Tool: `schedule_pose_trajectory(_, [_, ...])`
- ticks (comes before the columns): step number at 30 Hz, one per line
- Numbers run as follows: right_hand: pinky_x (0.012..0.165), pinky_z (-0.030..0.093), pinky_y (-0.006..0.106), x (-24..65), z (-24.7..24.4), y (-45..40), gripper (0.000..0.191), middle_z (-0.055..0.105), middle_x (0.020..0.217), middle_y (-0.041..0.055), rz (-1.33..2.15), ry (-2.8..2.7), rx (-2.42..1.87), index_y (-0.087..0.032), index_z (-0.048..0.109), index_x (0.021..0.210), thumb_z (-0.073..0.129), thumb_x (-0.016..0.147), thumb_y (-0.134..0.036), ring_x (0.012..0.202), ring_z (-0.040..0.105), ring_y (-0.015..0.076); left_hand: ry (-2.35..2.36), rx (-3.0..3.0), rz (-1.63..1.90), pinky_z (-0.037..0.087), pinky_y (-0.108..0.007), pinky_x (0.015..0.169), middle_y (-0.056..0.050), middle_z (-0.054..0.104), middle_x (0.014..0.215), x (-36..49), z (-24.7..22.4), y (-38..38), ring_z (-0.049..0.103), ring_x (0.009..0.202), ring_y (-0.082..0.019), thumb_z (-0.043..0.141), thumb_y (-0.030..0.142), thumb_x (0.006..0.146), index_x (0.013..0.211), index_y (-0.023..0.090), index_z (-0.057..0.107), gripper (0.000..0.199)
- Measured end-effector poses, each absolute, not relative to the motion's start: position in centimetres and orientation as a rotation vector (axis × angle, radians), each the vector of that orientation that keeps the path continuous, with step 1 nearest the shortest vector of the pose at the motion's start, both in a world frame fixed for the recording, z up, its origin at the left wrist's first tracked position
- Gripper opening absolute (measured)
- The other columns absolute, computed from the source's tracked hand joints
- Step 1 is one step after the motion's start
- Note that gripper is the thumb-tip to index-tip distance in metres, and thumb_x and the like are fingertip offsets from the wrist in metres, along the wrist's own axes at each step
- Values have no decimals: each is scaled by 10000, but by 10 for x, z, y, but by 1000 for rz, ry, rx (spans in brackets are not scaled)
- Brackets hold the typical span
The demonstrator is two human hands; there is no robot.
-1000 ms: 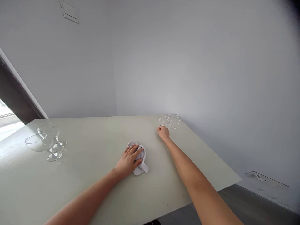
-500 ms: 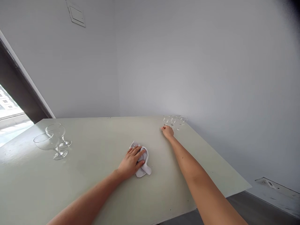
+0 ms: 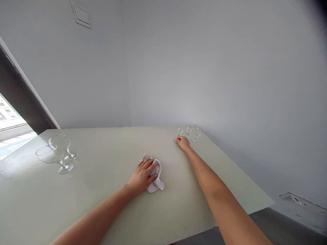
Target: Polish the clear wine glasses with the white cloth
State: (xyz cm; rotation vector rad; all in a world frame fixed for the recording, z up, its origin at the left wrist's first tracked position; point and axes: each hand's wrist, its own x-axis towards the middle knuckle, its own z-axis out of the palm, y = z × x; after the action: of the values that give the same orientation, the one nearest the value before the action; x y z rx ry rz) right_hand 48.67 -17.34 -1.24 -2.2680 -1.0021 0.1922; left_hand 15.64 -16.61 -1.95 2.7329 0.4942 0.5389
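A crumpled white cloth lies on the table, and my left hand rests on top of it with the fingers spread out. Farther off, near the table's back right corner, my right hand is closed around the stem of a small stemmed glass, whose bowl shows above the fingers. Two more small glasses stand just beyond and to the right of that hand, a middle one and a right one. Most of the held glass's foot is hidden by my fingers.
Two larger stemmed glasses, a front one and a rear one, stand at the left on the pale table. Grey walls border its back and right. The table's right edge ends above a dark floor.
Hardly anything differs. My view has shifted slightly; the left hand stays on the cloth and the right hand stays at the small glass's stem.
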Motion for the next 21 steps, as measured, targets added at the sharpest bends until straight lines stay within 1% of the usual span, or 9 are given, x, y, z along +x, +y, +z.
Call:
schedule_pose_trajectory(3, [585,346,218,480,-8,-182,198,615,778,14,187,-992,-2244,-170,592,799,555,722,-348,655,529,122,503,2617,564,243,-442,1057,-44,387,1357,155,-16,-167,322,1261,-236,457,380,830,1320,277,336,516])
schedule_pose_trajectory(5, [611,355,228,473,-5,-190,298,606,828,37,154,-950,-2240,-160,569,920,542,730,-388,704,534,141,575,2447,642,314,-399,1019,-57,426,1317,154,-16,-164,381,1217,-218,438,368,838,1298,253,358,481])
schedule_pose_trajectory(7, [629,357,249,460,-3,-199,361,595,871,73,120,-904,-2242,-142,545,979,459,777,-430,750,533,166,742,2219,779,385,-368,954,-57,468,1256,153,-18,-159,448,1146,-200,403,323,850,1223,246,424,381])
schedule_pose_trajectory(9, [617,355,261,438,-2,-207,387,597,831,83,138,-920,-2231,-139,567,916,354,823,-449,736,533,178,935,1967,921,412,-366,913,-56,495,1192,153,-20,-153,483,1089,-191,402,269,839,1118,237,482,293])
schedule_pose_trajectory(11, [570,348,256,409,-4,-214,437,593,697,57,240,-1027,-2193,-155,597,770,304,836,-473,639,530,166,1054,1749,1013,414,-371,904,-62,500,1151,153,-22,-148,483,1074,-191,436,216,804,1039,222,504,245])
schedule_pose_trajectory(13, [512,328,243,375,-6,-218,455,555,556,19,383,-1179,-2130,-173,588,621,353,810,-513,528,501,144,1087,1630,1056,417,-357,896,-66,507,1120,154,-22,-147,484,1063,-181,463,166,767,996,213,510,238])
schedule_pose_trajectory(15, [472,298,234,343,-8,-221,416,519,485,-9,492,-1320,-2068,-183,557,529,468,746,-527,472,465,128,1098,1592,1081,432,-323,872,-62,522,1096,154,-18,-148,495,1043,-162,479,129,741,971,210,517,247])
schedule_pose_trajectory(18, [461,286,226,313,-7,-222,317,514,481,-30,592,-1384,-1940,-188,559,526,590,657,-474,479,451,124,1162,1530,1125,458,-273,802,-62,547,1059,150,-10,-147,524,984,-140,492,125,731,954,204,522,238])
schedule_pose_trajectory(21, [486,344,222,306,-6,-223,237,560,558,-33,823,-1155,-1669,-180,617,666,639,620,-412,525,487,127,1282,1426,1183,470,-260,707,-62,570,946,129,-1,-137,562,841,-127,499,170,741,940,195,515,202])
